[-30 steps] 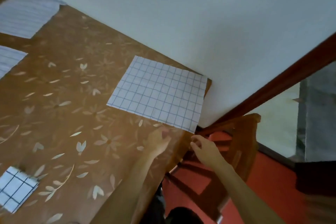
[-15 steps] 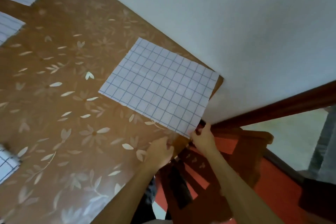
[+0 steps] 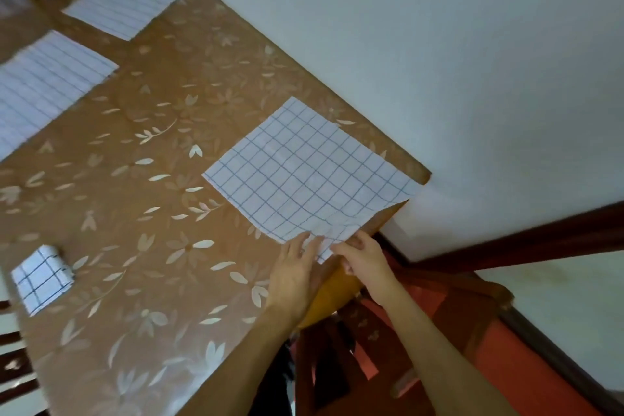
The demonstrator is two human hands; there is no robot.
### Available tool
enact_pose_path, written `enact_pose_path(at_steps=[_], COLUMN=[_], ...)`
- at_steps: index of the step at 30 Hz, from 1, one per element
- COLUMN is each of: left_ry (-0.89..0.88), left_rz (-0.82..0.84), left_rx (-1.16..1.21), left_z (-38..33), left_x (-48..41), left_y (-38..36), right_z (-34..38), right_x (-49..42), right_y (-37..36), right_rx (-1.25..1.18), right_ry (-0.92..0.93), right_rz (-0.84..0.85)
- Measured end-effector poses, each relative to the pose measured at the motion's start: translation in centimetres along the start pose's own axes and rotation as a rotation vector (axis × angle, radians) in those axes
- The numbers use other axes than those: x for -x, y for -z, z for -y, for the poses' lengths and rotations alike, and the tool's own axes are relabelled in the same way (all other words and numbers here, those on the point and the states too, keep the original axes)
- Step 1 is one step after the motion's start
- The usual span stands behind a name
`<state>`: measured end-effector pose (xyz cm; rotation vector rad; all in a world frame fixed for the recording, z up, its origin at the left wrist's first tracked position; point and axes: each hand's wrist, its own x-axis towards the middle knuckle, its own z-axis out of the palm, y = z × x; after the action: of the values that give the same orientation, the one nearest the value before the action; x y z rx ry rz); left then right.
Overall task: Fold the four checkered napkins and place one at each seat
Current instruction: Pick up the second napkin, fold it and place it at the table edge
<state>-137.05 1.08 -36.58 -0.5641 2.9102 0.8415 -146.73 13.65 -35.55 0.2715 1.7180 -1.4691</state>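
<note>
Open napkin [image 3: 310, 176]: it lay flat at the corner of the table [image 3: 152, 213] by the wall [image 3: 439, 44], its near tip hanging over the edge.
Your left hand [image 3: 297, 273]: fingers [image 3: 300, 243] were almost straight, their tips resting on that near tip.
Your right hand [image 3: 364, 260]: fingers were curled, pinching the same tip.
Napkins: you had four. This one, two spread napkins [image 3: 44, 84] [image 3: 125, 5] far left, one folded napkin [image 3: 42, 275] at the left edge.
Chair [image 3: 439, 331]: one stood below the corner.

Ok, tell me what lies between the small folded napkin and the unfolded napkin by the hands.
In the head view, only bare floral tablecloth lies between the folded napkin and the unfolded napkin.
</note>
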Motion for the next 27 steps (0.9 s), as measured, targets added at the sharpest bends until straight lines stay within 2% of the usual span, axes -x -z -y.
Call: enact_pose_path(at_steps=[2, 5, 8, 12, 15, 18, 23, 27], left_ry=[-0.133, -0.241, -0.278, -0.42, -0.49, -0.455, -0.203, -0.177], left_rz=[-0.101, -0.19, -0.2, -0.12, 0.046, 0.049, -0.038, -0.068], left_rx=[0.034, 0.053, 0.048, -0.004, 0.049, 0.191, 0.561, 0.75], left_z=[0.1, 0.2, 2.0, 2.7, 2.8, 3.1, 2.7, 3.9], left_x=[-0.3, -0.5, -0.7, 1.7, 4.3, 5.0, 4.8, 3.7], left_y=[1.5, 4.6, 7.0, 9.9, 11.0, 11.6, 15.0, 19.8], right_z=[0.8, 2.1, 3.6, 5.3, 6.4, 7.5, 7.5, 5.9], right_x=[1.4, 3.4, 4.3, 5.2, 6.9, 8.4, 10.1, 11.1], right_y=[-0.4, -1.0, -1.7, -2.5, -3.5, -4.8, -5.6, -4.1], right_rx=[0.019, 0.065, -0.002, -0.141, -0.063, 0.045, 0.12, 0.562], right_ry=[0.074, 0.157, 0.073, -0.002, 0.1, 0.181, 0.276, 0.319], right_rz=[0.06, 0.037, -0.066, -0.135, -0.135, -0.117, -0.242, -0.153])
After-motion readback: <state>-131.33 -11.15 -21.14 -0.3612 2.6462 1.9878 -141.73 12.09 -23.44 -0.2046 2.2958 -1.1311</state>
